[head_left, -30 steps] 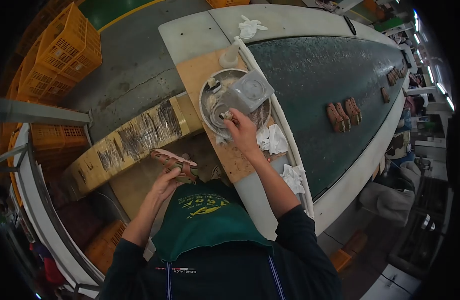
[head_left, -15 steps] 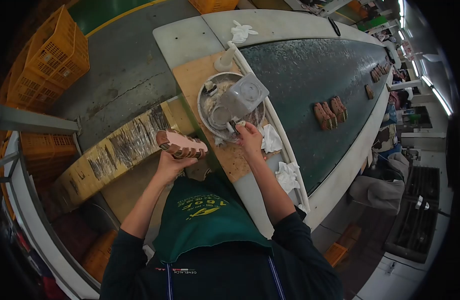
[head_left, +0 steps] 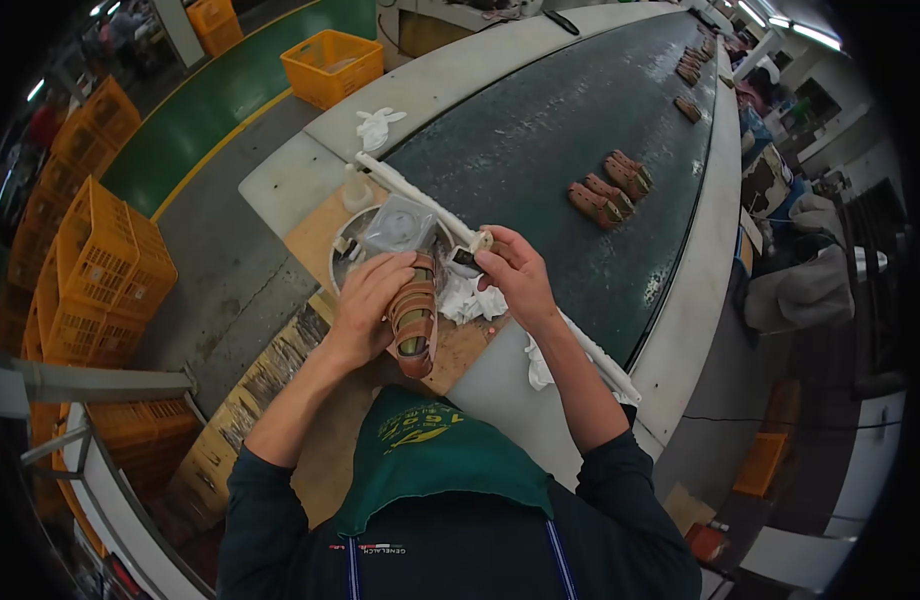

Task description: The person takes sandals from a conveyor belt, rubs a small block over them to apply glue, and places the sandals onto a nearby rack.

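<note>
My left hand (head_left: pixel 365 312) is closed around a brown strappy sandal (head_left: pixel 414 322) with a green inside, over the board's near side. The sandal stands roughly upright to the camera, its straps facing me. Between the fingertips of my right hand (head_left: pixel 520 278) is a small brush-like tool (head_left: pixel 466 257), pale with a dark block; its exact kind is unclear. Just beyond both hands sits a round tray (head_left: pixel 338 262), partly hidden, with a clear plastic container (head_left: pixel 400 224) in it. Crumpled white cloth (head_left: pixel 472 300) lies below the tool.
Several similar sandals (head_left: pixel 594 202) lie on the dark green conveyor belt (head_left: pixel 500 150). A white pipe (head_left: pixel 420 200) runs along its near end. A white bottle (head_left: pixel 357 190) stands on the wooden board (head_left: pixel 315 225). Yellow crates (head_left: pixel 110 255) are stacked at left.
My left hand has brought the sandal right, toward the tray, and turned it from sole side to straps. My right hand has lifted the tool out from over the tray. The view has shifted.
</note>
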`<state>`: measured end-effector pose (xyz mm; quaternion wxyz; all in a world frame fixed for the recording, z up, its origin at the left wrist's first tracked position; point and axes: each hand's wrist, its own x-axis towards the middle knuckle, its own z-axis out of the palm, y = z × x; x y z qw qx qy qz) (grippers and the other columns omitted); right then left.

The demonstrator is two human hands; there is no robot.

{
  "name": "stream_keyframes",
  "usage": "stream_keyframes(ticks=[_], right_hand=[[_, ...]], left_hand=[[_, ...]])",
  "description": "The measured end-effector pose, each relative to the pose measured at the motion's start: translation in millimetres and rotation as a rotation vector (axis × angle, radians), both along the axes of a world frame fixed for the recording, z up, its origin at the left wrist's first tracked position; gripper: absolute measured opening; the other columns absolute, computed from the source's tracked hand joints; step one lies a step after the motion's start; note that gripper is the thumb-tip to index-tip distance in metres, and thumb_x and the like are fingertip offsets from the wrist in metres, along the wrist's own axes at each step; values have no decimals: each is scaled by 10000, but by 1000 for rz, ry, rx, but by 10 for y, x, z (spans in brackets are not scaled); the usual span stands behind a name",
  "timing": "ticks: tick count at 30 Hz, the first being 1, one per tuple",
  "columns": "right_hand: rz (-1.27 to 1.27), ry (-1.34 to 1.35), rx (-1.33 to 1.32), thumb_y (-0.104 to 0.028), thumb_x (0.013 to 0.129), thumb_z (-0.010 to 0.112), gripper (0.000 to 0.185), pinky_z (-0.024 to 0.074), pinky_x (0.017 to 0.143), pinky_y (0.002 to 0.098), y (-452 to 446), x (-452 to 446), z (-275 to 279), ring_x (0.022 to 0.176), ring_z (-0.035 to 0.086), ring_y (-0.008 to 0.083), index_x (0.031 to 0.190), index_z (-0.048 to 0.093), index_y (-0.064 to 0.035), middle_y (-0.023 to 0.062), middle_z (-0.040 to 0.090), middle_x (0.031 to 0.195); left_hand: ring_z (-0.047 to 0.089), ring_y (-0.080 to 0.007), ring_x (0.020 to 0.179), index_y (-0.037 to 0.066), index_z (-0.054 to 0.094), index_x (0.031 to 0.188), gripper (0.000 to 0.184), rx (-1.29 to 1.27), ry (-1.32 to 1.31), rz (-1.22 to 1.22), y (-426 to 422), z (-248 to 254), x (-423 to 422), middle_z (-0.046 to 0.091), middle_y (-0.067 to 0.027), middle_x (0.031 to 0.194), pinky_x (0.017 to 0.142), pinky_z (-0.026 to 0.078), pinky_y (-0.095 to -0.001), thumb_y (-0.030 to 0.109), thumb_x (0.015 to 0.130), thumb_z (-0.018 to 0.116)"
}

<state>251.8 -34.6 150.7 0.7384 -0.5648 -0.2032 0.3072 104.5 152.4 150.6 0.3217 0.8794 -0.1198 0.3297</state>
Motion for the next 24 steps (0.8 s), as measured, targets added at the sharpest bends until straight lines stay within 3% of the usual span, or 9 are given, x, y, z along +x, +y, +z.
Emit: stream_keyframes(ticks=[2,8,24], right_hand=[[-14,-137,-8,-96,864,571,385,459,657,234,-101,131,101,804,522,86,1225,474,-1,50,581,982],[-15,-208,29,-98,858,585,396,458,678,225,-311,394,128,803,525,79,1235,494,-17,34,583,975],[80,-297,136,-56,843,606,405,463,758,214,-369,36,387,851,531,69,1230,504,0,29,587,989]], left_hand=[[500,-329,1114,27,493,1146,628,95,8,-45,-124,143,145,526,-139,1217,893,403,-403,15,563,726],[503,-327,1112,19,499,1130,614,202,30,-131,-393,326,446,526,-136,1219,899,408,-398,14,561,730],[524,-337,1081,30,500,1123,558,96,110,-52,-337,214,467,547,-150,1171,901,419,-396,-1,610,718]])
